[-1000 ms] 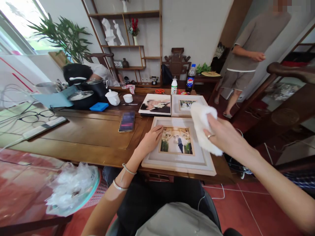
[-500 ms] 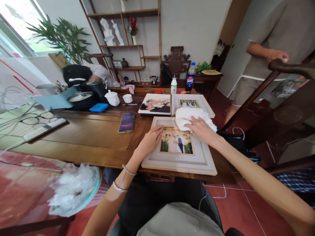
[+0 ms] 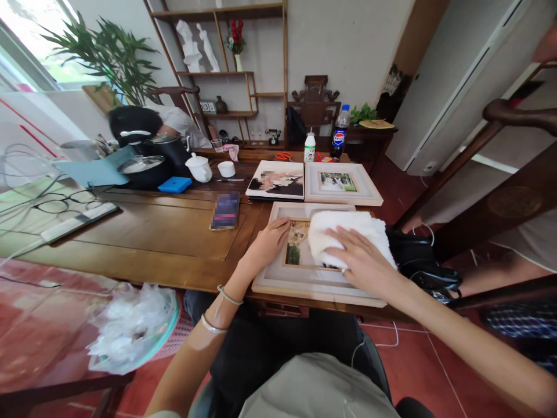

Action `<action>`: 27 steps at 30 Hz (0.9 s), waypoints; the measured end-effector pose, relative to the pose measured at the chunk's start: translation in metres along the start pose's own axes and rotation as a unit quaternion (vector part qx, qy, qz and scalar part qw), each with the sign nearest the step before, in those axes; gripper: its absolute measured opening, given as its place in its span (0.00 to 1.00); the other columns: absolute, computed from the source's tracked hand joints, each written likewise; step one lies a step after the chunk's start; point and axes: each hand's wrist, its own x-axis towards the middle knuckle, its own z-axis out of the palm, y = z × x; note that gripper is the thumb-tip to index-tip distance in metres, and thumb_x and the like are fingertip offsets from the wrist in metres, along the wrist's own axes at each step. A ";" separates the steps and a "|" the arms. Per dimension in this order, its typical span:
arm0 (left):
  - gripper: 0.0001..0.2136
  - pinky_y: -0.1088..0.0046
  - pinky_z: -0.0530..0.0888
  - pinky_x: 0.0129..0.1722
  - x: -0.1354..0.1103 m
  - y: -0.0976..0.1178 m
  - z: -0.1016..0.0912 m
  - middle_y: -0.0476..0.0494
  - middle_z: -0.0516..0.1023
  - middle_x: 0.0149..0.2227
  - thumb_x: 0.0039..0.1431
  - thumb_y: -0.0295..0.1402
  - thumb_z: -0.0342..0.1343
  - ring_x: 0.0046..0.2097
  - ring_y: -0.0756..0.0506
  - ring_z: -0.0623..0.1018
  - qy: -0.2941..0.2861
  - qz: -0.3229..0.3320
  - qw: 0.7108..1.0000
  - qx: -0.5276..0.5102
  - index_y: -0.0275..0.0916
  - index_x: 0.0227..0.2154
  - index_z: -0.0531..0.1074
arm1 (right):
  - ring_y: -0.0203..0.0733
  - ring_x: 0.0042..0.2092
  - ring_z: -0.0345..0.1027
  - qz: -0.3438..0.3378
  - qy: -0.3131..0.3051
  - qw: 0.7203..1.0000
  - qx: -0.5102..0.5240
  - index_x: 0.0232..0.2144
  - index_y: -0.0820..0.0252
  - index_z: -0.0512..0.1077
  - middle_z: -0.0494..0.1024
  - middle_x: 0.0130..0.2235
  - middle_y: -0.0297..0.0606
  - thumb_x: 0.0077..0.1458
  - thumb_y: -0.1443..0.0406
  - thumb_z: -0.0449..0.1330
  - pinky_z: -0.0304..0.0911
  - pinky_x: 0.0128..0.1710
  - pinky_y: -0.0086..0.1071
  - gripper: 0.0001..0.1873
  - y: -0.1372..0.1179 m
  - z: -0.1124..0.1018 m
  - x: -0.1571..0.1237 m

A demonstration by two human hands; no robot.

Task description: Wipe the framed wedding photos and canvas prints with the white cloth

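Note:
A picture frame (image 3: 270, 284) with a pale wooden edge lies flat at the table's front edge, a photo (image 3: 298, 247) set in its middle. My left hand (image 3: 270, 241) rests flat on its left side, fingers stretched out by the photo's upper left corner. Over the right half of the frame, my right hand (image 3: 359, 255) presses a folded white towel (image 3: 348, 223) against the surface, fingers spread on top of it. The towel hides most of the photo's right part. Behind it lie a second framed photo (image 3: 337, 182) and a photo album (image 3: 278, 180).
On the wooden table (image 3: 174, 232) are a phone (image 3: 225, 210), a blue box (image 3: 174, 184), a white teapot (image 3: 199, 168), orange scissors (image 3: 284, 155), a milk bottle (image 3: 309, 148) and a cola bottle (image 3: 340, 133). A basket (image 3: 172, 331) with plastic bags stands below left. Another person (image 3: 139, 125) bends behind the pots.
My right hand has moved the towel toward me, from the frame's far edge onto the right of the photo. My left hand has stayed put. The person at right has moved mostly out of view.

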 end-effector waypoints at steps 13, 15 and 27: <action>0.18 0.60 0.66 0.58 -0.001 0.003 -0.002 0.39 0.66 0.59 0.65 0.31 0.41 0.60 0.43 0.66 0.001 -0.020 1.000 -0.009 0.37 0.55 0.65 | 0.59 0.62 0.49 -0.021 -0.044 0.998 -0.050 0.50 0.62 0.69 0.69 0.54 0.50 0.45 0.79 0.49 0.47 0.55 0.59 0.29 0.029 -0.004 0.043; 0.18 0.61 0.66 0.58 -0.001 0.003 -0.002 0.39 0.67 0.58 0.65 0.31 0.42 0.60 0.43 0.66 0.007 -0.021 1.000 -0.011 0.38 0.55 0.65 | 0.57 0.62 0.49 -0.047 -0.064 0.997 -0.014 0.48 0.60 0.70 0.65 0.58 0.49 0.44 0.79 0.49 0.48 0.56 0.57 0.29 0.008 -0.016 0.021; 0.18 0.61 0.66 0.58 0.000 -0.001 0.000 0.38 0.66 0.59 0.65 0.31 0.42 0.60 0.43 0.65 0.002 -0.010 1.000 -0.007 0.36 0.55 0.65 | 0.50 0.65 0.43 -0.029 -0.067 0.994 0.078 0.51 0.53 0.67 0.59 0.62 0.41 0.41 0.77 0.51 0.42 0.62 0.51 0.33 -0.028 -0.013 -0.014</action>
